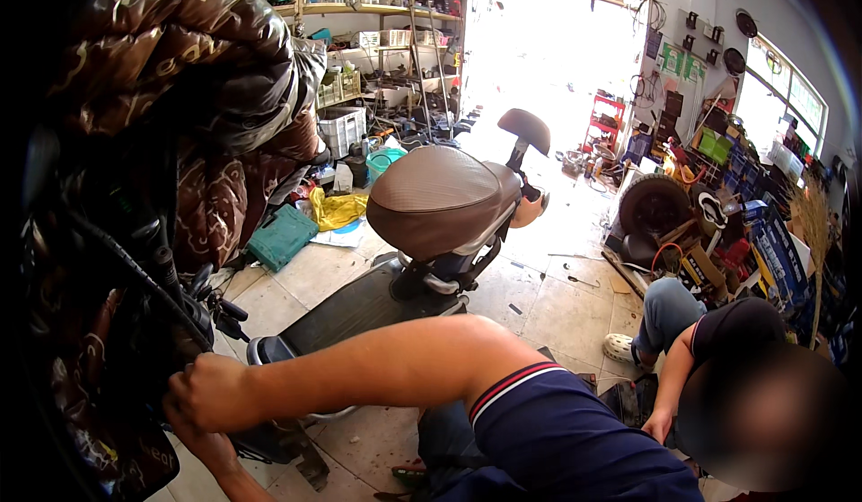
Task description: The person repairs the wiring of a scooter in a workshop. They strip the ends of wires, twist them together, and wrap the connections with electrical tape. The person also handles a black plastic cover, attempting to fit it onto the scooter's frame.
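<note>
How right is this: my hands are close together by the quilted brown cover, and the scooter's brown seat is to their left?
Not quite: the scooter's brown seat is to the right of your right hand and left hand, as the head view shows. They are close together by the quilted brown cover.

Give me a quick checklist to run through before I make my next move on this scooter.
1. Right hand at the front of the scooter: ok.
2. Left hand gripping securely: cannot tell; it is partly hidden below the right hand.
3. Co-worker's hand apart from yours: ok, over on the right.
4. Quilted cover away from the handlebar area: not ok; it bulges over the scooter's front.
5. Floor tidy: not ok; a green case and crumpled yellow material lie there.
</note>
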A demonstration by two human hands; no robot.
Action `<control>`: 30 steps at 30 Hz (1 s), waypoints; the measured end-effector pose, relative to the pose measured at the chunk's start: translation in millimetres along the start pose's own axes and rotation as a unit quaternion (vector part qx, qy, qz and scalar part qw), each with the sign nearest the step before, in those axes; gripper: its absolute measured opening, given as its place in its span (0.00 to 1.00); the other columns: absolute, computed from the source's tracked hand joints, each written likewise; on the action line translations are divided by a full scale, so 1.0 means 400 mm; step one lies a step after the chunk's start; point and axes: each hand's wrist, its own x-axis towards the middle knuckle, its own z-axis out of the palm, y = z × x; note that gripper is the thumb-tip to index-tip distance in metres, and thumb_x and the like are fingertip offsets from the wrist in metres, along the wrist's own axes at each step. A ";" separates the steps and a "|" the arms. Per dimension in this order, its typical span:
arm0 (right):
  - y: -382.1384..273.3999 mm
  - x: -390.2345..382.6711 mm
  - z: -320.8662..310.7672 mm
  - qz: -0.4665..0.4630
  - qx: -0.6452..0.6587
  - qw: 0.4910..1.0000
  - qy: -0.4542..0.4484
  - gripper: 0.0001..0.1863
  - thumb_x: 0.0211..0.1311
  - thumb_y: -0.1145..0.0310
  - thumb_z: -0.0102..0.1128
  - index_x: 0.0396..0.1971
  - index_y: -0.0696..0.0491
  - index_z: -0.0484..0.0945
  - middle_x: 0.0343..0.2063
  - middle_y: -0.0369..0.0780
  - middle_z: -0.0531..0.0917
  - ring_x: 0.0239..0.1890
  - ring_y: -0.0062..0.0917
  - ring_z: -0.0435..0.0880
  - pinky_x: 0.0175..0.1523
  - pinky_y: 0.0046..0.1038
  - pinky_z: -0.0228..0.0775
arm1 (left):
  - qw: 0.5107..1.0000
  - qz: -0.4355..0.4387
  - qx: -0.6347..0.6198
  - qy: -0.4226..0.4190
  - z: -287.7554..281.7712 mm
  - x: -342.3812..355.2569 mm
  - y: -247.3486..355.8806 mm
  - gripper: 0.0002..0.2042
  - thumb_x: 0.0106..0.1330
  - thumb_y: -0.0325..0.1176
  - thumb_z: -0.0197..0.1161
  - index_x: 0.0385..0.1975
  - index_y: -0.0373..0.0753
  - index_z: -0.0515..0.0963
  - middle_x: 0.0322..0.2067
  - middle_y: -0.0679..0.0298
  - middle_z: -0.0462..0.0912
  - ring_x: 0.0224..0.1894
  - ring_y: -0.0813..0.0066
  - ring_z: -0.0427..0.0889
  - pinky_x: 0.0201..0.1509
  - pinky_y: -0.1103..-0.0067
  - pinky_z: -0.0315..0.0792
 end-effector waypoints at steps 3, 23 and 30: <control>0.016 -0.023 0.031 -0.009 0.029 0.999 0.042 0.11 0.54 0.61 0.64 0.28 0.52 0.89 0.31 0.43 0.86 0.32 0.33 0.88 0.28 0.37 0.77 | 1.000 -0.005 -0.005 -0.011 0.015 -0.003 -0.010 0.20 0.65 0.40 0.67 0.50 0.36 0.72 0.44 0.64 0.78 0.50 0.74 0.79 0.56 0.73 0.73; -0.026 0.046 0.017 -0.044 -0.154 0.983 -0.095 0.09 0.60 0.59 0.62 0.31 0.36 0.93 0.32 0.26 0.90 0.37 0.24 0.91 0.32 0.37 0.81 | 0.993 0.035 0.113 -0.022 -0.016 0.022 -0.014 0.14 0.68 0.37 0.62 0.47 0.35 0.77 0.46 0.59 0.81 0.47 0.68 0.77 0.56 0.68 0.70; 0.029 0.027 0.025 -0.144 -0.041 0.985 -0.091 0.10 0.59 0.59 0.62 0.32 0.37 0.93 0.34 0.28 0.90 0.40 0.25 0.90 0.35 0.41 0.81 | 0.998 0.033 0.056 -0.006 -0.027 0.018 -0.040 0.18 0.69 0.38 0.64 0.52 0.34 0.75 0.51 0.58 0.80 0.52 0.69 0.77 0.60 0.68 0.70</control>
